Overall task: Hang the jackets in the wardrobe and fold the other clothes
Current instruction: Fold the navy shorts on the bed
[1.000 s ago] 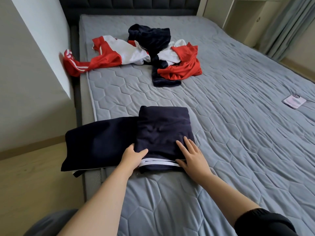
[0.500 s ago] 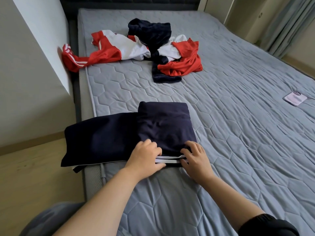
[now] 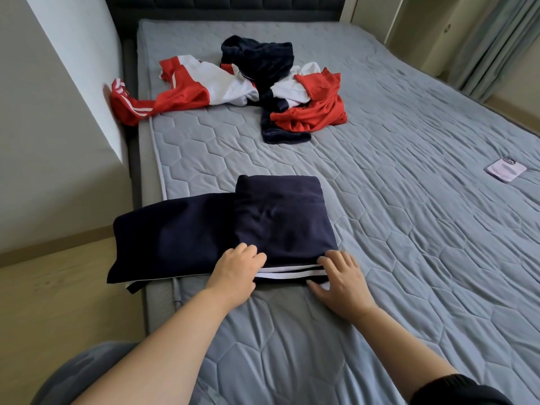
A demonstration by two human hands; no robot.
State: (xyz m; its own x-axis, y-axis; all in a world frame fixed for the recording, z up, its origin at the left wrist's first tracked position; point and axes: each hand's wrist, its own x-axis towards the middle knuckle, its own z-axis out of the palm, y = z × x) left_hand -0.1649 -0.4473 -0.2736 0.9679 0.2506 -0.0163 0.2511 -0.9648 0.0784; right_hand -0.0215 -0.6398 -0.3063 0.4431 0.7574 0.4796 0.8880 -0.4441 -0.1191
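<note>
Left hand (image 3: 235, 271) curls its fingers onto the near striped hem of the folded navy garment (image 3: 277, 217), gripping it. Right hand (image 3: 343, 277) pinches the same hem, fingers on top, thumb at the underside. Garment lies at the near left of the grey bed (image 3: 409, 229), its unfolded left part overhanging the edge. Farther up, a red, white and navy pile of clothes (image 3: 263, 83). Small lilac flat object (image 3: 505, 170) far right.
</note>
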